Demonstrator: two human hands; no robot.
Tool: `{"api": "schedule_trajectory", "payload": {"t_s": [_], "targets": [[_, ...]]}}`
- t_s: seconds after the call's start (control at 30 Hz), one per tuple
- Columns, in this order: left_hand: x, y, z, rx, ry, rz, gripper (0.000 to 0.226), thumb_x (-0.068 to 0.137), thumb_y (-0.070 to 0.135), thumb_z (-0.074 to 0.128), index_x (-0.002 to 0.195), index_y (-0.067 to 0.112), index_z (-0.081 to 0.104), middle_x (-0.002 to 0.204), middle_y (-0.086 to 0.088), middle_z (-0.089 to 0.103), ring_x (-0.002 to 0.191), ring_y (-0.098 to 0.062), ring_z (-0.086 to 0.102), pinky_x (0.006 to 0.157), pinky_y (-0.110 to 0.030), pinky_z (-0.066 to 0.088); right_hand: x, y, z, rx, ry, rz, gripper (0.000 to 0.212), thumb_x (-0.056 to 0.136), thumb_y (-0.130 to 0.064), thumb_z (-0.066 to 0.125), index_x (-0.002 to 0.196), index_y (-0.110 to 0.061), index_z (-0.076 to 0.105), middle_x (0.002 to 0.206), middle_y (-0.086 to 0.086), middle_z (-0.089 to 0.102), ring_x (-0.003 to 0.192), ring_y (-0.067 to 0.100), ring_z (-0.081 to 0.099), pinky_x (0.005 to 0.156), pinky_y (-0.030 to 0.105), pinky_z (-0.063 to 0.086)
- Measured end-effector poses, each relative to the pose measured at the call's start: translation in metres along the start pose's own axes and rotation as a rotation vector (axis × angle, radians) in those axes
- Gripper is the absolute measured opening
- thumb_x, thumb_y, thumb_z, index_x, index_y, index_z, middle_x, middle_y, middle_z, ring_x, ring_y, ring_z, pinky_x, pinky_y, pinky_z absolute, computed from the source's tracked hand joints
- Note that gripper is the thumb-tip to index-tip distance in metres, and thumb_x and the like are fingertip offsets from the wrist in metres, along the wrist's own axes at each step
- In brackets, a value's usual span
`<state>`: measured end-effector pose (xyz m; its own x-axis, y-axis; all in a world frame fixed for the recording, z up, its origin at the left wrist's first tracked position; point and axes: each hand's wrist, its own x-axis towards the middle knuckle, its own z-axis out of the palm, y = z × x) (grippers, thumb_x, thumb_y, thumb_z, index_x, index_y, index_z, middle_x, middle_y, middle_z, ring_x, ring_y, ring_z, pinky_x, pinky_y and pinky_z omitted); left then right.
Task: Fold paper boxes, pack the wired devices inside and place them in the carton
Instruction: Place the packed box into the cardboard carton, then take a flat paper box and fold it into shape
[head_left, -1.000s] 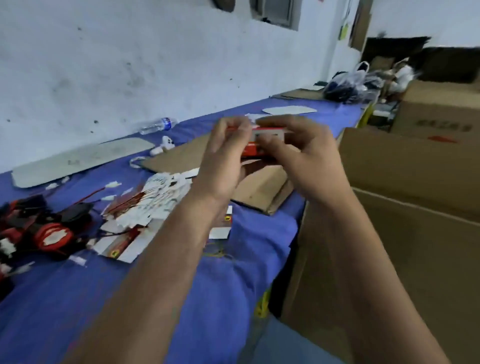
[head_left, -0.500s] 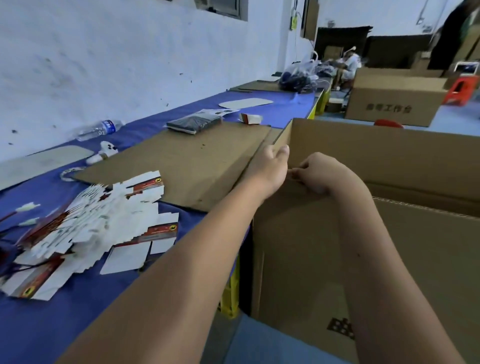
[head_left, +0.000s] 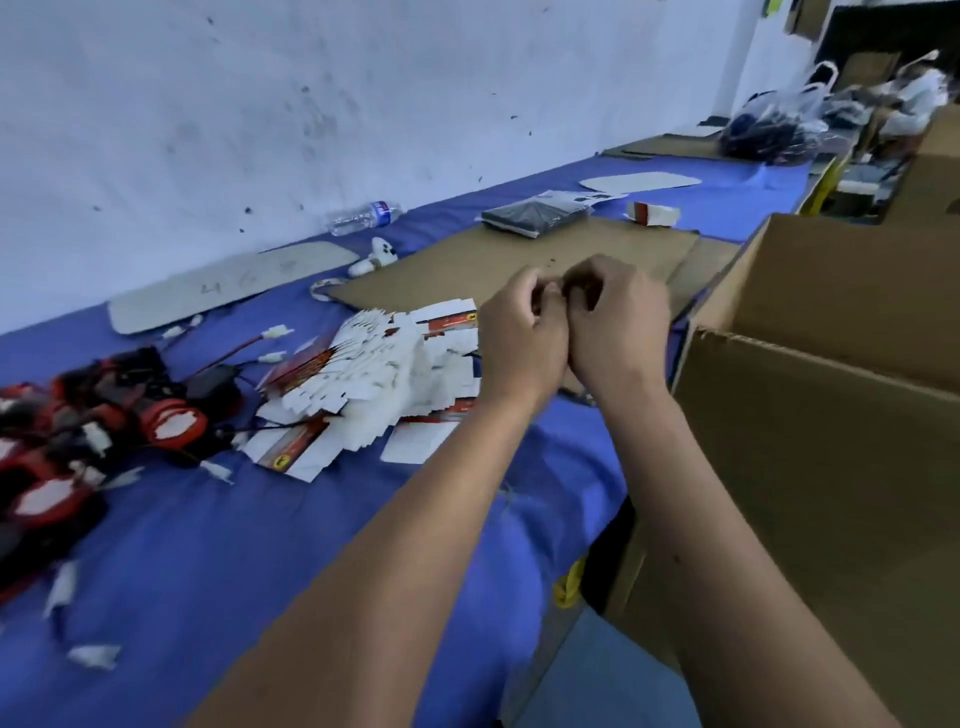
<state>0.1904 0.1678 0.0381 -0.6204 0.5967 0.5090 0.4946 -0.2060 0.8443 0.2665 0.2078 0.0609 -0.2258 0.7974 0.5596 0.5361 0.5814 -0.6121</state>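
My left hand (head_left: 519, 332) and my right hand (head_left: 618, 322) are pressed together above the table, fingers curled inward, and I see nothing in them. Just left of them lies a loose pile of flat white-and-red paper boxes (head_left: 384, 379). Several red-and-black wired devices (head_left: 104, 415) with white plugs lie in a heap at the far left. The large open brown carton (head_left: 810, 426) stands right of my hands, beside the table edge; its inside is hidden.
A blue cloth (head_left: 208, 545) covers the table. A flat cardboard sheet (head_left: 493, 260) lies behind my hands, with a black packet (head_left: 535, 213) and one folded small box (head_left: 653, 213) beyond it. A water bottle (head_left: 363, 215) lies by the wall. A plastic bag (head_left: 769, 130) sits far back.
A second ago both hands held a red-and-white box. Half a second ago they were at the carton's rim. Now they are back over the table, left of the carton, without the box.
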Motion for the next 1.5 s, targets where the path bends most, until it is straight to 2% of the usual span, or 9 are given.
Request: {"api": "schedule_trajectory", "payload": {"t_s": [0.23, 0.43, 0.63, 0.77, 0.97, 1.1, 1.27, 1.4, 1.5], "targets": [[0.003, -0.095, -0.169, 0.500, 0.476, -0.078, 0.023, 0.081, -0.004, 0.054, 0.101, 0.001, 0.064, 0.105, -0.016, 0.066, 0.103, -0.036, 0.056, 0.085, -0.038, 0.039, -0.036, -0.107, 0.148, -0.019, -0.421, -0.458, 0.022, 0.090, -0.020, 0.060, 0.108, -0.016, 0.071, 0.106, 0.008, 0.071, 0.107, 0.031, 0.059, 0.082, 0.038, 0.050], [0.008, -0.140, -0.226, 0.505, 0.425, -0.320, 0.018, 0.086, -0.003, 0.051, 0.102, -0.001, 0.057, 0.106, -0.021, 0.061, 0.097, -0.034, 0.054, 0.072, -0.027, 0.024, -0.043, -0.143, 0.235, -0.549, -0.795, -0.600, 0.047, 0.099, -0.024, 0.050, 0.146, -0.019, 0.044, 0.152, 0.013, 0.044, 0.147, 0.033, 0.030, 0.120, 0.055, 0.021], [0.017, -0.149, -0.241, 0.443, 0.366, -0.409, 0.017, 0.091, 0.004, 0.052, 0.107, 0.004, 0.057, 0.112, -0.015, 0.064, 0.093, -0.021, 0.050, 0.075, -0.026, 0.031, -0.053, -0.154, 0.242, -0.488, -0.564, -0.691, 0.025, 0.092, -0.017, 0.054, 0.111, -0.014, 0.070, 0.123, 0.013, 0.064, 0.116, 0.032, 0.060, 0.089, 0.039, 0.048], [0.011, -0.147, -0.244, 0.424, 0.334, -0.402, 0.015, 0.091, 0.005, 0.053, 0.105, 0.008, 0.059, 0.110, -0.007, 0.063, 0.097, -0.020, 0.053, 0.080, -0.026, 0.035, -0.052, -0.147, 0.244, -0.697, -0.678, -0.675, 0.040, 0.098, -0.042, 0.047, 0.126, -0.021, 0.066, 0.143, 0.013, 0.048, 0.136, 0.032, 0.037, 0.102, 0.039, 0.038], [-0.001, -0.136, -0.252, 0.345, 0.400, -0.360, 0.014, 0.095, 0.006, 0.052, 0.105, 0.007, 0.062, 0.101, -0.002, 0.065, 0.096, -0.021, 0.059, 0.089, -0.036, 0.048, -0.068, -0.163, 0.229, -0.642, -0.569, -0.664, 0.013, 0.095, -0.025, 0.050, 0.095, -0.026, 0.062, 0.113, 0.002, 0.069, 0.113, 0.024, 0.061, 0.107, 0.041, 0.032], [-0.009, -0.112, -0.267, 0.216, 0.488, -0.238, 0.008, 0.101, 0.014, 0.053, 0.098, 0.016, 0.060, 0.089, 0.011, 0.062, 0.083, -0.001, 0.058, 0.076, -0.025, 0.042, -0.061, -0.161, 0.198, -0.427, -0.306, -0.452, 0.023, 0.090, -0.005, 0.050, 0.102, -0.020, 0.064, 0.100, 0.007, 0.071, 0.098, 0.031, 0.066, 0.095, 0.039, 0.039], [-0.053, -0.085, -0.342, 0.110, 0.516, -0.092, 0.015, 0.103, 0.022, 0.048, 0.097, 0.022, 0.061, 0.099, -0.002, 0.068, 0.093, -0.022, 0.067, 0.083, -0.043, 0.058, -0.094, -0.204, 0.154, 0.450, 0.040, -0.357, 0.014, 0.096, -0.011, 0.048, 0.085, -0.012, 0.057, 0.065, -0.006, 0.048, 0.059, 0.015, 0.042, 0.059, 0.029, 0.021], [-0.105, -0.076, -0.428, -0.251, 0.579, -0.404, 0.042, 0.109, 0.045, 0.038, 0.104, 0.013, 0.064, 0.094, -0.006, 0.070, 0.081, -0.021, 0.067, 0.063, -0.033, 0.057, -0.152, -0.243, 0.167, 0.684, -0.588, -0.308, 0.017, 0.097, -0.012, 0.052, 0.089, -0.009, 0.066, 0.079, -0.002, 0.067, 0.077, 0.011, 0.062, 0.071, 0.034, 0.048], [-0.148, -0.080, -0.465, -0.309, 0.376, -0.666, 0.047, 0.103, 0.053, 0.047, 0.114, 0.014, 0.070, 0.112, -0.006, 0.074, 0.098, -0.024, 0.070, 0.078, -0.038, 0.059, -0.203, -0.253, 0.187, 0.612, -0.905, -0.466, 0.023, 0.100, -0.008, 0.054, 0.114, -0.008, 0.071, 0.106, 0.006, 0.074, 0.098, 0.021, 0.067, 0.088, 0.039, 0.051]]}}
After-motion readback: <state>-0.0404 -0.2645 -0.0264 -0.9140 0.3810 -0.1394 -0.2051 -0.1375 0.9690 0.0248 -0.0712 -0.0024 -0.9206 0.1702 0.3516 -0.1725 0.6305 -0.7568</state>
